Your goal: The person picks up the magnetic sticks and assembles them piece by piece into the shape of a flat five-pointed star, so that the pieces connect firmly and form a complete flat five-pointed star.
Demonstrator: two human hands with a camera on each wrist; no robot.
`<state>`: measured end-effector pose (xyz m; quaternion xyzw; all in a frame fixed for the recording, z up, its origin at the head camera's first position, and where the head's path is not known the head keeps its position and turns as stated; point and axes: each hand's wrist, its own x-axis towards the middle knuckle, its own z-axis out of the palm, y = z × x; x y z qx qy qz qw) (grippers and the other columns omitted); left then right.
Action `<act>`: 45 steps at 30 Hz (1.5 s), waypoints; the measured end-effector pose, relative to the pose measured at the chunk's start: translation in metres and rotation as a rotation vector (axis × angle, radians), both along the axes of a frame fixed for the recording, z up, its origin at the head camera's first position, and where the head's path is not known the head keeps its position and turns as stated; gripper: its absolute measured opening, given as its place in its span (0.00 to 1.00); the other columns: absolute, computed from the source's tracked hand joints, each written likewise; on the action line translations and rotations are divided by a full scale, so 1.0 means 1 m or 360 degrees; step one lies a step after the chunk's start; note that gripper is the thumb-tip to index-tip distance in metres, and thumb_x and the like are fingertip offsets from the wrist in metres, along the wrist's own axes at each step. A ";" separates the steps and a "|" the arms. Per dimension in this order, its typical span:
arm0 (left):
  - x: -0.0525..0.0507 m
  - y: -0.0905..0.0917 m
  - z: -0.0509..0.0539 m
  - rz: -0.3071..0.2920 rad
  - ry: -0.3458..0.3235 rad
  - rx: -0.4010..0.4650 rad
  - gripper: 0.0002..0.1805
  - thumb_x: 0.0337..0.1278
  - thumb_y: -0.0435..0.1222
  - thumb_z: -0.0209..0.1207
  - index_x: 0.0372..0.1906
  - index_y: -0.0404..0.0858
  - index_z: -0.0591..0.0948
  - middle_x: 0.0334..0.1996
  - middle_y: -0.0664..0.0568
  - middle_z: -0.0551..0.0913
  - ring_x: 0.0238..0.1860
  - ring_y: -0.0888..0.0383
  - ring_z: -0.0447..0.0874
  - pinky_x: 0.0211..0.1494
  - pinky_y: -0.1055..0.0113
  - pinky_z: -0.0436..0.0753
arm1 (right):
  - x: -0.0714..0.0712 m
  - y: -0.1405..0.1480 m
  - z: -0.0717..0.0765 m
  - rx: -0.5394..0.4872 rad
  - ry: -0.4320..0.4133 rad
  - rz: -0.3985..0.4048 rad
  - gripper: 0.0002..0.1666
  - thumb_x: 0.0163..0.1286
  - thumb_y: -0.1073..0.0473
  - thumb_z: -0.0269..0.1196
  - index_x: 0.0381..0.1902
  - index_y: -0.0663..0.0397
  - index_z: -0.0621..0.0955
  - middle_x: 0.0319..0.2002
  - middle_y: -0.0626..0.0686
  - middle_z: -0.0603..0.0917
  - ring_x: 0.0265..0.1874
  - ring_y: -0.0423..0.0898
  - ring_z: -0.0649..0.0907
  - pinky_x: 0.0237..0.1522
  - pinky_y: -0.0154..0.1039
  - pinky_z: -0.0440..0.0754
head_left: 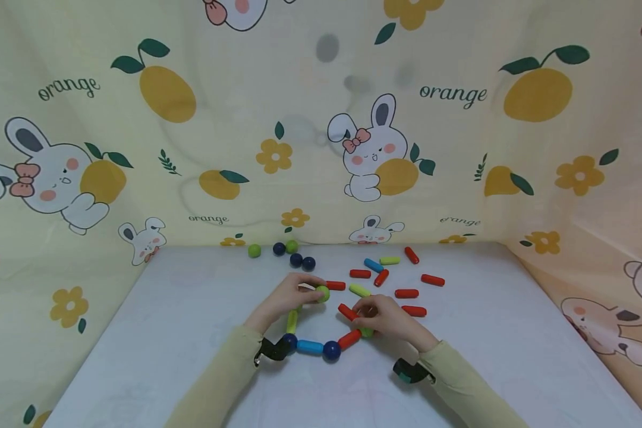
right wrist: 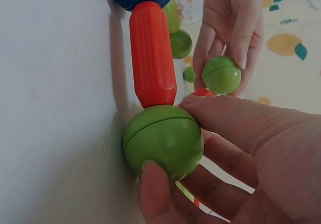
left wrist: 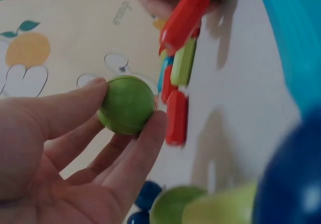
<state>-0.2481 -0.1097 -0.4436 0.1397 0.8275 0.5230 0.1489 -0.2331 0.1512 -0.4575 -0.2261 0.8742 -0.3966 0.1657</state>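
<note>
A green ball [head_left: 323, 293] [left wrist: 127, 104] is pinched between the thumb and fingers of my left hand [head_left: 294, 296] [left wrist: 85, 149], above the table. My right hand [head_left: 387, 318] [right wrist: 256, 154] grips another green ball [right wrist: 163, 143] at the right end of a joined chain. From that ball a red rod [head_left: 350, 339] [right wrist: 153, 56] runs to a dark blue ball [head_left: 331, 351], then a blue rod [head_left: 310, 347], a second dark blue ball [head_left: 290, 342] and a yellow-green rod [head_left: 292, 322]. A further red rod [head_left: 347, 312] [left wrist: 184, 21] slants up beside my right fingers.
Loose red rods [head_left: 433, 279], yellow-green rods [head_left: 390, 260] and a blue rod [head_left: 373, 265] lie at the back right of the white table [head_left: 166, 333]. Several dark blue balls [head_left: 308, 263] and green balls [head_left: 254, 251] are at the back left. A printed cloth [head_left: 299, 77] hangs behind.
</note>
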 end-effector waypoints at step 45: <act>0.032 -0.040 -0.017 0.0031 0.0118 -0.0440 0.15 0.49 0.38 0.70 0.43 0.40 0.82 0.36 0.54 0.79 0.37 0.55 0.73 0.43 0.63 0.77 | -0.001 -0.015 -0.002 0.0029 -0.0076 -0.0137 0.10 0.61 0.58 0.69 0.39 0.54 0.83 0.30 0.47 0.79 0.32 0.46 0.77 0.34 0.38 0.79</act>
